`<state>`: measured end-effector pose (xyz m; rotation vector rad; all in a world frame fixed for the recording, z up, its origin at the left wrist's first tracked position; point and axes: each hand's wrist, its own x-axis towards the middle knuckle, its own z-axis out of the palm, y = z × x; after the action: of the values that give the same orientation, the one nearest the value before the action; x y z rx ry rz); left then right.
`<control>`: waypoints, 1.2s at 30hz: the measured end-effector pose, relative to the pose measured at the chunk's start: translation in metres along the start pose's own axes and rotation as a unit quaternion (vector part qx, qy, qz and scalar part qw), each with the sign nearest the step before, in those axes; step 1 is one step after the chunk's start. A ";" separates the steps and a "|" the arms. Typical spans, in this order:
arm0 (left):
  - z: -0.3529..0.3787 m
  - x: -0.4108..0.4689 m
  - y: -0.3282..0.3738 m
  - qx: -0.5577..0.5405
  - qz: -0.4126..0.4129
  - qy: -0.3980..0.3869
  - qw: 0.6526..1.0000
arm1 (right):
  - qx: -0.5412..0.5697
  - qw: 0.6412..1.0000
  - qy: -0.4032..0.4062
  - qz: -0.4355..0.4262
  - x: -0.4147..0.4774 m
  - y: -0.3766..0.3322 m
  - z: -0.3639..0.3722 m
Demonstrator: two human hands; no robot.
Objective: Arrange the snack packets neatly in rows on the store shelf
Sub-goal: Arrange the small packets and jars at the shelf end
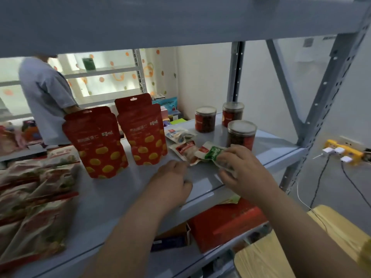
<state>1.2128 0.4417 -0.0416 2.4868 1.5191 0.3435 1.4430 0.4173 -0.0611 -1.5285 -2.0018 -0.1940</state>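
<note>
My right hand (239,169) pinches a small green and white snack packet (213,153) just above the grey shelf (112,199). Beside it lies a small red and white packet (185,150), and my left hand (172,179) rests on the shelf with its fingertips at that packet's near edge. A third small packet, blue and white (179,135), lies farther back. Red stand-up pouches with yellow dots stand upright in two groups, one at the left (98,143) and one at the right (143,131).
Three clear jars with red labels (241,135) stand at the shelf's right end. Several large printed bags (34,193) lie piled at the left. A red box (226,221) sits on the shelf below. A person (46,97) stands behind the rack. A yellow power strip (345,151) hangs on the right wall.
</note>
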 end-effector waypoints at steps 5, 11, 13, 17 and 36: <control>-0.007 0.059 0.021 0.024 -0.018 0.011 0.999 | 0.013 0.999 0.037 0.003 0.024 0.041 -0.006; -0.004 0.112 0.040 0.024 -0.029 0.049 0.998 | 0.029 0.997 0.072 -0.017 0.042 0.083 0.005; -0.002 0.127 0.041 0.017 -0.046 0.049 0.998 | 0.051 0.995 0.089 0.004 0.046 0.094 0.008; -0.001 0.161 0.045 -0.013 -0.046 0.109 0.993 | 0.129 0.985 0.062 0.098 0.052 0.110 0.009; 0.006 0.316 0.031 -0.023 -0.073 0.121 0.990 | 0.195 0.957 0.037 0.213 0.068 0.174 0.006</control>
<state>1.3805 0.7095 -0.0098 2.3497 1.7512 0.6684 1.5896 0.5321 -0.0705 -1.6115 -1.4933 0.2979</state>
